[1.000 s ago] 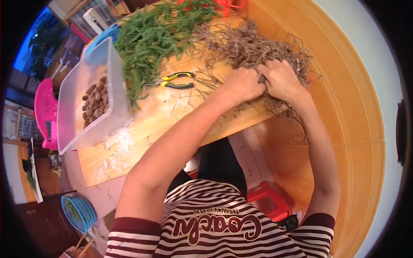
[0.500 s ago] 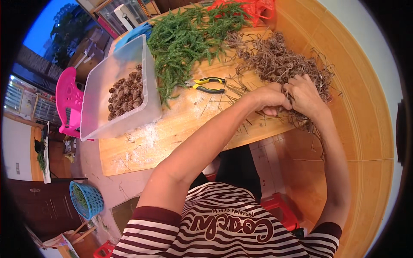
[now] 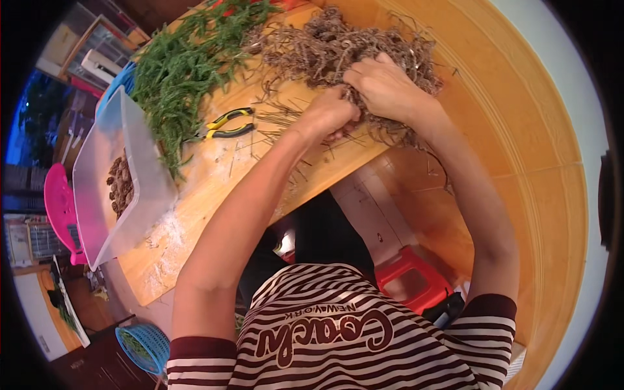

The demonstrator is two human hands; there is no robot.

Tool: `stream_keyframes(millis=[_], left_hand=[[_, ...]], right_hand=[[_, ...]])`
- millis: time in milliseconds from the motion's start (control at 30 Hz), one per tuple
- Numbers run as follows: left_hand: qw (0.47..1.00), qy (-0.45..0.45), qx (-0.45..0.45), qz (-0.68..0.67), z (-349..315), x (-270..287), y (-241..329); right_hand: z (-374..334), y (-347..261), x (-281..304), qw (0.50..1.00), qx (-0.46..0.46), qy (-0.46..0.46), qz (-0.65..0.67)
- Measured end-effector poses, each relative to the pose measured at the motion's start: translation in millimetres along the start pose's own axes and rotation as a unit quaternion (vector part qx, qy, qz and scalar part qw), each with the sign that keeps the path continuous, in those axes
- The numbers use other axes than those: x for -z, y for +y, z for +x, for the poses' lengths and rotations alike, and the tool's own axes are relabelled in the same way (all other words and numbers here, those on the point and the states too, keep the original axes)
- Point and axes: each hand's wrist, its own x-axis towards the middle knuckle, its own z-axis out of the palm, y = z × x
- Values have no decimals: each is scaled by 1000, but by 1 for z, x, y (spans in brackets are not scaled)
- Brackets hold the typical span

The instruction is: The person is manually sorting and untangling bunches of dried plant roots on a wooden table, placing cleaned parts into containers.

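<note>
A tangled heap of dried brown stems [image 3: 325,49] lies along the table's far right side. At its near edge my left hand [image 3: 330,115] is closed, fingers curled around part of the stems. My right hand [image 3: 385,86] rests against the heap just beside it, fingers bent into the stems and also closed. The two hands almost touch, with a brown clump between them; their fingertips are partly hidden. Thin loose stalks [image 3: 279,118] are scattered left of my left hand. Yellow-and-black pliers [image 3: 231,123] lie farther left, handles toward the stalks.
Green artificial-looking sprigs [image 3: 179,71] cover the far left of the wooden table [image 3: 208,195]. A clear plastic bin [image 3: 149,175] with small pine cones [image 3: 121,185] stands at the left edge. Also around are a pink chair [image 3: 62,205], a blue basket [image 3: 146,348] and a red stool [image 3: 416,286].
The view has turned, so the table and bin appear shifted left and tilted. Both hands stay together at the heap's near edge, still gripping stems.
</note>
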Motion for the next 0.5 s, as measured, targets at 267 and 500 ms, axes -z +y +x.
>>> stream_keyframes(millis=[267, 500], left_hand=[[998, 23, 0, 60, -1, -5, 8], [1000, 10, 23, 15, -8, -8, 10]], right_hand=[[11, 6, 0, 996, 6, -37, -79], [20, 14, -5, 993, -6, -61, -105]])
